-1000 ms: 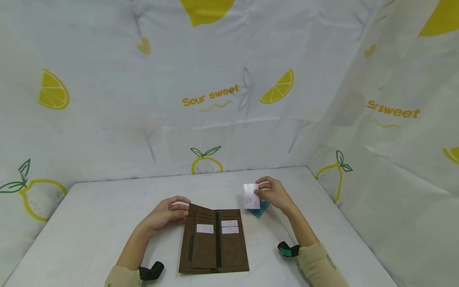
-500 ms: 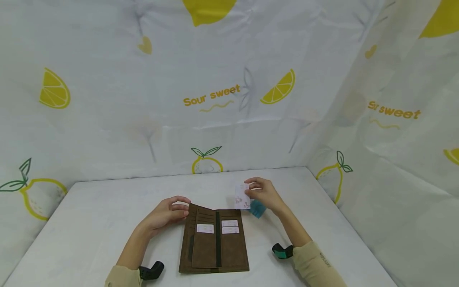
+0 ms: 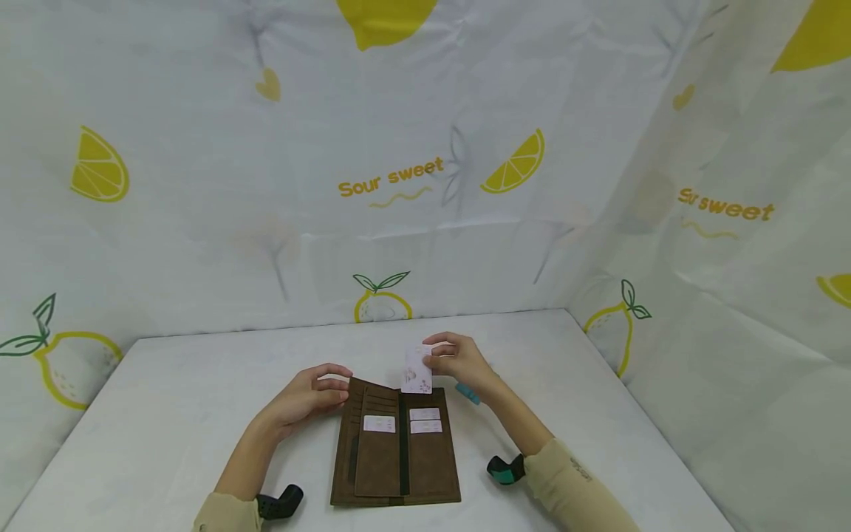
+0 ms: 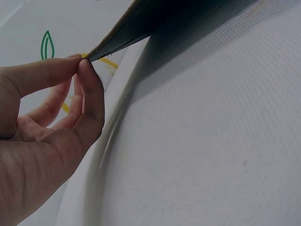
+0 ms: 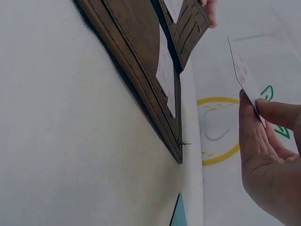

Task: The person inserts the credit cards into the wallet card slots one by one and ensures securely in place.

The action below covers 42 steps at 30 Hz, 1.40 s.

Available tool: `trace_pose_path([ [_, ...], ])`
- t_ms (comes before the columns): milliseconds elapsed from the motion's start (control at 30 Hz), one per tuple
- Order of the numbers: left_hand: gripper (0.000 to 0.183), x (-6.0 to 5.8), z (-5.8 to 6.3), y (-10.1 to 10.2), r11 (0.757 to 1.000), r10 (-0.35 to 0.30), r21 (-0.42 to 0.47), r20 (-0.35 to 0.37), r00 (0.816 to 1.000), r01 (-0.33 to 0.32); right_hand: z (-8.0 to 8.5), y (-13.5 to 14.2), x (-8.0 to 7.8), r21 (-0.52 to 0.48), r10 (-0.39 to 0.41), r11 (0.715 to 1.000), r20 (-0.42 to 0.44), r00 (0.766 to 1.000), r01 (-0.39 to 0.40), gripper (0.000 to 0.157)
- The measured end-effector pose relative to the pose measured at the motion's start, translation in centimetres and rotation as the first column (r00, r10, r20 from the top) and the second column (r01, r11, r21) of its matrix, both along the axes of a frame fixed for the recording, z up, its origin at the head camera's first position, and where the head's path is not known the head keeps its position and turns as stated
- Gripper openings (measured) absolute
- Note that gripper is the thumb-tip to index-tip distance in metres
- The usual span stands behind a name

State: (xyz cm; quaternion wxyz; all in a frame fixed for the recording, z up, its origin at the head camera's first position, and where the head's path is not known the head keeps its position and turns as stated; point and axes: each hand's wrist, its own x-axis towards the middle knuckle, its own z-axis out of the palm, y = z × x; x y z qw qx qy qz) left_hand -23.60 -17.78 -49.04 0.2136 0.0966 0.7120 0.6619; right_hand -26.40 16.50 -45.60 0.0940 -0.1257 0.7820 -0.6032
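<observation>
A brown wallet lies unfolded on the table, with white cards tucked in slots on both halves. At its upper left corner my left hand pinches the cover's edge between thumb and finger; in the left wrist view that hand lifts the corner off the tabletop. My right hand pinches a white card with a small printed pattern, held upright above the wallet's top edge near the fold. In the right wrist view the card is apart from the wallet.
A blue-green card lies on the table right of the wallet, partly hidden by my right forearm. A white curtain with lemon prints hangs behind the table and along its right side. Each wrist wears a black device.
My right hand has moved left with the white card, from above the blue-green card to over the wallet's top edge. My left hand and the wallet have stayed put.
</observation>
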Motion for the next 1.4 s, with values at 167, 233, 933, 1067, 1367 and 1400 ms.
trace_pose_path([
  [167,0.044,0.0,0.0,-0.1,1.0,-0.001,0.004,0.001,1.0,0.001,-0.1,-1.3,0.1,-0.018,0.02,1.0,0.027,0.999,-0.019,0.039],
  [233,0.044,0.0,0.0,-0.1,1.0,-0.001,0.007,0.002,1.0,0.001,-0.2,-1.8,0.1,-0.037,0.026,0.999,0.042,0.999,-0.024,0.039],
  [933,0.042,0.1,0.0,-0.1,1.0,-0.011,0.026,0.007,1.0,0.01,-1.9,-5.2,0.3,-0.129,0.079,0.99,0.174,0.982,-0.057,0.038],
  [1067,0.043,0.1,0.1,0.0,1.0,-0.005,0.022,0.012,1.0,0.005,-2.1,-5.4,0.4,-0.134,0.093,0.989,0.186,0.978,-0.068,0.036],
  [1367,0.043,0.2,0.2,0.1,1.0,0.001,0.015,0.009,1.0,-0.001,-2.5,-5.7,0.9,-0.095,0.108,0.991,0.184,0.977,-0.092,0.032],
  [1400,0.043,0.2,0.2,0.1,1.0,0.001,0.014,0.008,1.0,-0.001,-2.5,-5.8,0.9,-0.092,0.11,0.991,0.182,0.977,-0.094,0.032],
])
